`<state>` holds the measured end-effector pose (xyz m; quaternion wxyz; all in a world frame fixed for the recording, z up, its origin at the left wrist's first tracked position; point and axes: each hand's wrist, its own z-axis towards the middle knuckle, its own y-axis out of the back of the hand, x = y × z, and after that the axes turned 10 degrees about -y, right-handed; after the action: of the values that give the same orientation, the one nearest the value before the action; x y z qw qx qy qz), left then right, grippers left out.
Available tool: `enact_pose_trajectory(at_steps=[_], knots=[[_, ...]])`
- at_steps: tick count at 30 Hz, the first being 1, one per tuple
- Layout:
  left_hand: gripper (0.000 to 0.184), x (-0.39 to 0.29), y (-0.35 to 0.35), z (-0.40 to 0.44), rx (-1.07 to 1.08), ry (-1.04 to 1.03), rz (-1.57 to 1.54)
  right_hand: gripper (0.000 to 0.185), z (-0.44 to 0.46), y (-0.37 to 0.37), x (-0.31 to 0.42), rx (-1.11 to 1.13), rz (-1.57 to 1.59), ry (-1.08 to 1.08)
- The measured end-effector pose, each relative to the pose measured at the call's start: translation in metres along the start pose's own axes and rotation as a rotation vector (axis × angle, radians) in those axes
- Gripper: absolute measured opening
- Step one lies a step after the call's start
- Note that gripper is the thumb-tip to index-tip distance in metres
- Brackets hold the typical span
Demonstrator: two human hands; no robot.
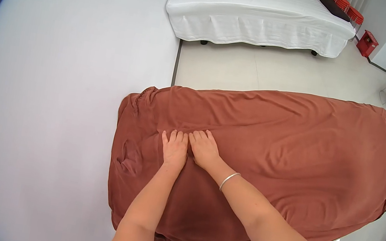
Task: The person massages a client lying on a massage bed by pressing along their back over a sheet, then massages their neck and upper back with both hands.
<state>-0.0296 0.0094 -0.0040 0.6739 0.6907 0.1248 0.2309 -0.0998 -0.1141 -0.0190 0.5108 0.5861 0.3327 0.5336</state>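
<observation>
White wall (60, 99), reddish-brown cover (261, 154), sheeted bed (260, 15) beyond

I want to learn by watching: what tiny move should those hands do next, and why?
Maybe press down gently with the left hand and right hand together. They rest side by side on the brown cover, backs facing up, with no tool in sight, so an even push looks easy. What lies under the cover is hidden, so soft seems best.
</observation>
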Motion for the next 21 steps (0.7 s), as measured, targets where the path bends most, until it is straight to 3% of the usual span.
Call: enact_pose_trajectory(at_steps=[3, 5, 12, 14, 16, 19, 21], knots=[[0.037, -0.001, 0.000, 0.001, -0.035, 0.012, 0.003, 0.053, 0.013, 0.010, -0.002, 0.116, -0.029, -0.050], [0.052, 0.001, -0.003, 0.000, -0.019, 0.007, -0.030, 0.047, 0.016, 0.019, 0.003, 0.203, -0.023, -0.050], [0.056, 0.005, -0.015, 0.001, -0.114, -0.006, 0.043, 0.045, 0.008, -0.004, -0.007, 0.018, 0.023, 0.027], [0.062, 0.004, -0.008, 0.000, -0.001, 0.001, -0.045, 0.046, -0.001, -0.002, -0.012, 0.010, 0.093, 0.090], [0.066, 0.005, -0.005, -0.002, 0.041, 0.008, -0.085, 0.052, -0.006, -0.001, -0.014, -0.198, 0.034, 0.180], [0.068, 0.002, -0.009, -0.004, -0.003, -0.007, -0.042, 0.037, -0.002, 0.000, -0.007, -0.142, -0.041, 0.129], [0.072, 0.001, -0.011, -0.007, -0.046, -0.019, -0.001, 0.041, 0.005, 0.013, -0.003, -0.058, -0.019, 0.099]])
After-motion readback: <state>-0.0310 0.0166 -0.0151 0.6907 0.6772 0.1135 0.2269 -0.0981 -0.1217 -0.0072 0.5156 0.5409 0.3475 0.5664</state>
